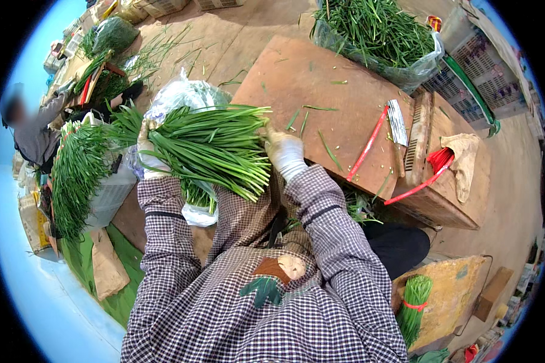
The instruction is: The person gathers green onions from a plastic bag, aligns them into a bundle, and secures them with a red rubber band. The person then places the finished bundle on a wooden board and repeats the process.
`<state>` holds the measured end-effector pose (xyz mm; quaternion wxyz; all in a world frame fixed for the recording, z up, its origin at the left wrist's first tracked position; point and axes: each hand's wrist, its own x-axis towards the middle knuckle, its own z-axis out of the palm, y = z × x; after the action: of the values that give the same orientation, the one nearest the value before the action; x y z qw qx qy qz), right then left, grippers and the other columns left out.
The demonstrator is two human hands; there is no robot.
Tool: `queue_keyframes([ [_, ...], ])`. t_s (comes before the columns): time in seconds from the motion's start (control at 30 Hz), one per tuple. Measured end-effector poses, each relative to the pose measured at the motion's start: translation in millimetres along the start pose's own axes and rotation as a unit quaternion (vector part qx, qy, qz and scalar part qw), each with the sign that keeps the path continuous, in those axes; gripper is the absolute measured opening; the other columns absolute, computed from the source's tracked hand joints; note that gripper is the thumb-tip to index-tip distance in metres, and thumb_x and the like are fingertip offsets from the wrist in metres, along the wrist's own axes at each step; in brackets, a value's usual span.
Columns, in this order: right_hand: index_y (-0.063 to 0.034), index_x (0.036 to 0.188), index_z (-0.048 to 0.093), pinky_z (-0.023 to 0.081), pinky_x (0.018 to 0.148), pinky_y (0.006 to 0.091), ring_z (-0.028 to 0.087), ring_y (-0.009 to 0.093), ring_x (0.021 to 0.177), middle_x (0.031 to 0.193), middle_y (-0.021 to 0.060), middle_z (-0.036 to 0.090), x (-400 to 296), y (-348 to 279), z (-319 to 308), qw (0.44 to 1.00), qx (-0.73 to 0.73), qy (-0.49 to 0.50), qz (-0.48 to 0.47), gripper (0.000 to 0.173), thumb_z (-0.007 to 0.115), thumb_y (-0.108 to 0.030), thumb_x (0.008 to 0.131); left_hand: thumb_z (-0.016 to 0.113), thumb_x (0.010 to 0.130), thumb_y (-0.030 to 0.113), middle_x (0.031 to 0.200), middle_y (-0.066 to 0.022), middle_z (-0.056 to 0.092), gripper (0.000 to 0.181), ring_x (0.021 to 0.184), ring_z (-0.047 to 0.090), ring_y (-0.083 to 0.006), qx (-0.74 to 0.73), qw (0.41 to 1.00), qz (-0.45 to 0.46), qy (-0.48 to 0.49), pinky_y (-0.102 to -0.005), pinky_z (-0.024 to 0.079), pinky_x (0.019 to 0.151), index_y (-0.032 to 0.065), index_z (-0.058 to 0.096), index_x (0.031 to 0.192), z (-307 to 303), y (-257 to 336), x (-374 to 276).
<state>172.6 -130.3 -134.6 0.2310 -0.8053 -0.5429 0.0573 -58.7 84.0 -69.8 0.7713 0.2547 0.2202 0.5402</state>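
A loose bundle of long green leaves with pale stem ends, seemingly garlic chives (213, 145), lies across my lap in the air. My gloved left hand (149, 147) holds its leafy part. My gloved right hand (279, 143) is at the stem ends on the right; its fingertips are partly hidden, and whether they grip any stem cannot be told. On the brown board (299, 86) beyond lie a knife with a wooden handle (397, 127), a red strip (368, 143) and leaf scraps. More red strips (440, 159) stick out of a cloth pouch (465, 159).
Beyond the board stands a plastic bag full of greens (381, 41). At left, greens hang over a white crate (111, 195), near a co-worker (38, 131). A tied bunch (413, 304) lies at lower right. Stacked crates (486, 68) stand at upper right.
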Motion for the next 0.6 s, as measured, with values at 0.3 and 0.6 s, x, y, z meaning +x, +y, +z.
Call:
queue_keyframes([
  [0.3,-0.0041,0.066,0.061,0.047,0.046,0.0383,0.062,0.023,0.055,0.058,0.0085,0.061,-61,-30,-36,0.928,-0.098,-0.221,-0.284,0.01,0.055,-0.013,0.068,0.05,0.091,0.018,0.07,0.0002,0.046,0.014,0.068,0.046,-0.0125,0.108,0.993,-0.007,-0.041,-0.0292,0.042,0.073,0.0078,0.05,0.081,44,-2,-29],
  [0.6,-0.0133,0.063,0.053,0.044,0.044,0.041,0.056,0.028,0.049,0.053,0.009,0.053,-78,43,-65,0.956,-0.016,-0.145,-0.253,0.017,0.055,-0.023,0.076,0.047,0.092,0.019,0.069,-0.0011,0.051,0.016,0.067,0.05,-0.0141,-0.017,0.999,-0.035,0.012,-0.0285,0.045,0.068,0.0088,0.054,0.081,-6,4,-18],
])
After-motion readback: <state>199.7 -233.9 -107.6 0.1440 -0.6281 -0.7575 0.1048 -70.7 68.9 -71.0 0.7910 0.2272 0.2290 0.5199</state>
